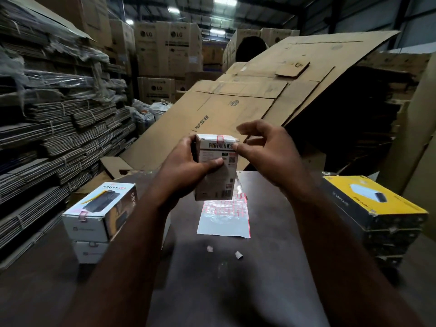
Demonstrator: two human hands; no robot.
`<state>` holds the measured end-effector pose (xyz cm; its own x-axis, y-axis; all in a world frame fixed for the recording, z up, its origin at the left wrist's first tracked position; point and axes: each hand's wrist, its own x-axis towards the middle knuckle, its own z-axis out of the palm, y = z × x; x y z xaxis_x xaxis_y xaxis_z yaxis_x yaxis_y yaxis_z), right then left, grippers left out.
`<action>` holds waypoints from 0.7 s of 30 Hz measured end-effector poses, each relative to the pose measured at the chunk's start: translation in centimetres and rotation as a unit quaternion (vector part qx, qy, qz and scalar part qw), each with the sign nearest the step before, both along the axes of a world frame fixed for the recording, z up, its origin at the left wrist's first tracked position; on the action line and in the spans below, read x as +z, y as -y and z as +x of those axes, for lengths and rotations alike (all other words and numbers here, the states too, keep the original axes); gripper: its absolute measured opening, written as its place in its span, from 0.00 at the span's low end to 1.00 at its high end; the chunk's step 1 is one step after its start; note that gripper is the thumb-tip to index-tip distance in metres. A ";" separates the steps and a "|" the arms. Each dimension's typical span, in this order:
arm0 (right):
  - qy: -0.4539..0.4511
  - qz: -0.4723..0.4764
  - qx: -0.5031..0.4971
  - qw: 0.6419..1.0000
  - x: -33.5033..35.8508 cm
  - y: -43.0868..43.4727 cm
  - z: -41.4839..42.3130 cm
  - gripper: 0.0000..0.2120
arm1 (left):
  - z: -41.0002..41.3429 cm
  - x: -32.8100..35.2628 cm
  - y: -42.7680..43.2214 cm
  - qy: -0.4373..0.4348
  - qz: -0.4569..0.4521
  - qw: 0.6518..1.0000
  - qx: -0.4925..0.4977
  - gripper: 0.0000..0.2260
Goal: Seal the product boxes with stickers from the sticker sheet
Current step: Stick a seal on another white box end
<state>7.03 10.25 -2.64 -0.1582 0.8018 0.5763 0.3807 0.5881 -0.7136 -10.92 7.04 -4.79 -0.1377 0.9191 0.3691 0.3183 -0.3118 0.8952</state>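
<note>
Left hand grips your product box upright over the sticker sheet, steadying the flap; right hand, loosely curled, holds nothing, thumb touching the box beside its red sticker.

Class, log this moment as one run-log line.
left hand: grips product box | right hand: thumb at box's upper corner | sticker: over top flap edge | sticker sheet: on table

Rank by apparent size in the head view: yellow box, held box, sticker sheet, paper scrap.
1. yellow box
2. held box and sticker sheet: they look alike, and the box is nearer the camera
3. paper scrap
</note>
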 end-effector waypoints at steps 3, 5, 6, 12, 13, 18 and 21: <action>0.026 0.028 -0.006 0.999 0.1 0.2 -0.2 0.13 | 0.2 0.0 0.1 -0.014 -0.002 1.000 0.001 0.23; 0.040 0.040 -0.006 0.998 0.0 0.2 -0.5 0.10 | 0.4 0.0 0.3 -0.011 -0.006 1.000 -0.006 0.23; 0.042 0.047 -0.003 0.998 0.0 0.2 -0.5 0.08 | 0.5 0.1 0.3 -0.011 -0.007 1.000 -0.010 0.23; 0.045 0.055 0.017 0.997 -0.1 0.1 -0.4 0.05 | 0.6 0.0 0.3 -0.015 -0.024 0.999 -0.028 0.22; 0.047 0.052 0.021 0.997 -0.1 0.1 -0.4 0.05 | 0.6 -0.1 0.2 -0.016 -0.024 0.999 -0.026 0.22; 0.043 0.028 0.039 0.998 -0.1 0.0 -0.4 0.05 | 0.6 0.0 0.2 -0.026 -0.033 0.999 -0.017 0.28; 0.040 0.011 0.050 0.998 0.0 0.0 -0.4 0.05 | 0.7 0.1 0.5 -0.043 -0.002 0.999 -0.024 0.36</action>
<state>6.61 10.20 -2.65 -0.2833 0.7672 0.5754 0.3749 0.6408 -0.6699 -10.20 6.54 -4.73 -0.0604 0.9252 0.3747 0.3789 -0.3260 0.8661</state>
